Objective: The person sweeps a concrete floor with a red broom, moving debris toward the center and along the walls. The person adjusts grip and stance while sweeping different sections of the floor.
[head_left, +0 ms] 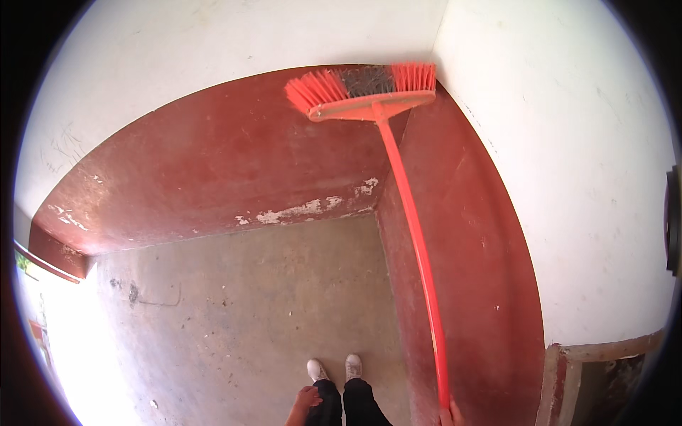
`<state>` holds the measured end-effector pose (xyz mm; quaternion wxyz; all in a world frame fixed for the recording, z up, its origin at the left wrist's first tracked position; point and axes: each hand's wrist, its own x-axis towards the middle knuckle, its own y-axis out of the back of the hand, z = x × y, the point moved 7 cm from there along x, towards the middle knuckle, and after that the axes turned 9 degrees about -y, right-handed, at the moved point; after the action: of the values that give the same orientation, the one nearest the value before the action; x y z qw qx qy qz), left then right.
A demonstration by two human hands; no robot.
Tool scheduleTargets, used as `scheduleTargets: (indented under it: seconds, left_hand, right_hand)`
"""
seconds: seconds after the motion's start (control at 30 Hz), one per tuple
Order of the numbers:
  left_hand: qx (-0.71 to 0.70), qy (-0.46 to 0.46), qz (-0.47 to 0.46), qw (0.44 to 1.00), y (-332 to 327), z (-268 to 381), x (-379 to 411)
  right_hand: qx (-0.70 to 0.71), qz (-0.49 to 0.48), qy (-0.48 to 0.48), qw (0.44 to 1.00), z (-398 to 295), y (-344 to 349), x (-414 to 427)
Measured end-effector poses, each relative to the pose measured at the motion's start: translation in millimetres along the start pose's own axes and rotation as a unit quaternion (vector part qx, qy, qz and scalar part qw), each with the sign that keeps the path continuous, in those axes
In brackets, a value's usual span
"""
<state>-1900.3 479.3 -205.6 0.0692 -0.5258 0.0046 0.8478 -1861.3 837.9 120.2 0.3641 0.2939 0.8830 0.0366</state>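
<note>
A red broom (413,218) is raised with its head up, its long handle running down to the bottom edge of the view. My right hand (452,415) grips the lower handle and is partly cut off by the frame. The broom head (367,104) has red bristles at both ends and dark ones in the middle. Its bristles are up by the corner where two walls meet, near the top of the red painted band; whether they touch the wall is unclear. My left hand (309,396) hangs beside my dark trouser leg, apart from the broom, its fingers hard to make out.
The walls are white (586,160) above and red (256,160) below, with paint flaking low down. Bits of debris lie on the concrete floor (266,287) around my light shoes (353,367). Bright light enters at left. A framed opening (602,373) is at lower right.
</note>
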Motion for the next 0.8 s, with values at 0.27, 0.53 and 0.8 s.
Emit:
scheduleTargets:
  seconds: [0.27,0.53,0.8]
  left_hand:
    - [-0.022,-0.007,0.027,0.999,10,32,-51]
    - [-0.061,0.021,0.082,0.995,36,-7,-56]
    - [-0.087,0.025,0.063,0.994,18,-22,-55]
  right_hand:
    - [0.042,-0.061,-0.061,0.995,91,-63,123]
    - [0.033,-0.098,-0.262,0.960,112,-104,252]
    - [0.010,-0.120,-0.232,0.965,52,-51,111]
